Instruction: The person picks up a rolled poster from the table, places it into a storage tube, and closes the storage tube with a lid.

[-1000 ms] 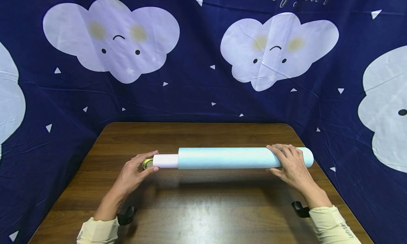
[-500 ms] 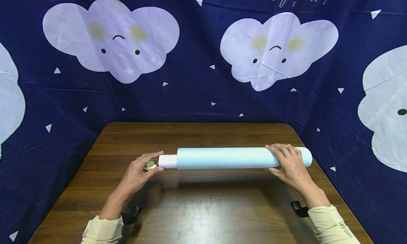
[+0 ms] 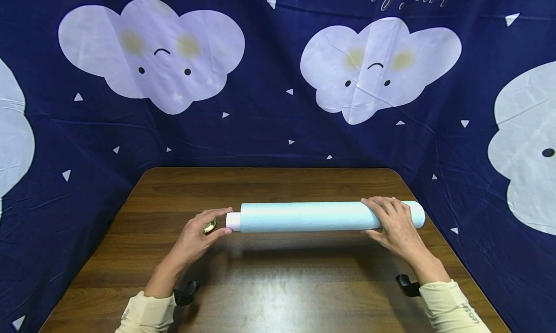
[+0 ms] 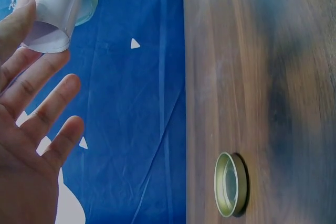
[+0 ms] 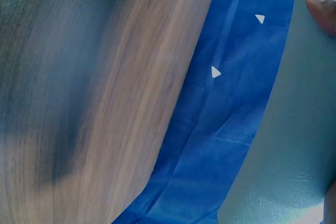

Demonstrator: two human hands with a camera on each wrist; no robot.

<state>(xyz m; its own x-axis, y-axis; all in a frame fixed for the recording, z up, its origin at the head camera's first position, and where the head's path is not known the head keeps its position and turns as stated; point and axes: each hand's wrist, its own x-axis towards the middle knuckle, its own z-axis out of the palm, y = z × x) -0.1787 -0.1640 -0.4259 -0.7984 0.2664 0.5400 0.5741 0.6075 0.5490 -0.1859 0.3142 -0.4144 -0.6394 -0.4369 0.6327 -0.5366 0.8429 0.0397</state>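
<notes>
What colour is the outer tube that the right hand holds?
The outer tube is pale blue; the head view shows it best.

In the head view, the left hand (image 3: 194, 237) partly hides the gold lid (image 3: 211, 226); the right fingers (image 3: 388, 208) cover some blue tube (image 3: 301, 217).

Count one light-blue tube (image 3: 304, 216) and, at its left end, one white roll (image 3: 233, 221). Add one round golden lid (image 3: 210, 226) past that end, and one wooden table (image 3: 278, 183) under the tube. Tally two hands: one left hand (image 3: 194, 237) beside the tube's left end, one right hand (image 3: 393, 223) near its right. Nearer than the tube, count two pale sleeves (image 3: 149, 313) and two black wrist pieces (image 3: 186, 293). Behind it, reckon one dark-blue backdrop (image 3: 265, 58), four white clouds (image 3: 152, 34), over a dozen small triangles (image 3: 78, 97).
</notes>
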